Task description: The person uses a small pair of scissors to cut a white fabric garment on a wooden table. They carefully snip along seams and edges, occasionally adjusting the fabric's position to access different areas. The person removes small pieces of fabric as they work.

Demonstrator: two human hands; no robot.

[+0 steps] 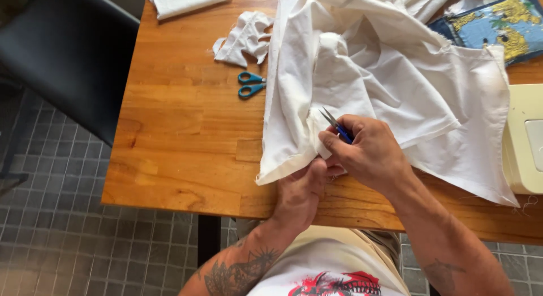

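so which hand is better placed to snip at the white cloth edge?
Right. The right hand already holds the small blue-handled thread snips, blades at the white cloth; the left hand pinches the cloth's edge beneath.

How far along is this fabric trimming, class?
Done: white offcuts lie near the blue-handled scissors. In hand: the left hand pinches the white cloth edge while the right hand holds small snips on it. How much trimming remains cannot be told.

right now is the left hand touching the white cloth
Touching. The head view shows the left hand pinching the edge of the white cloth at the table's near side, fingers closed on the fabric with no gap.
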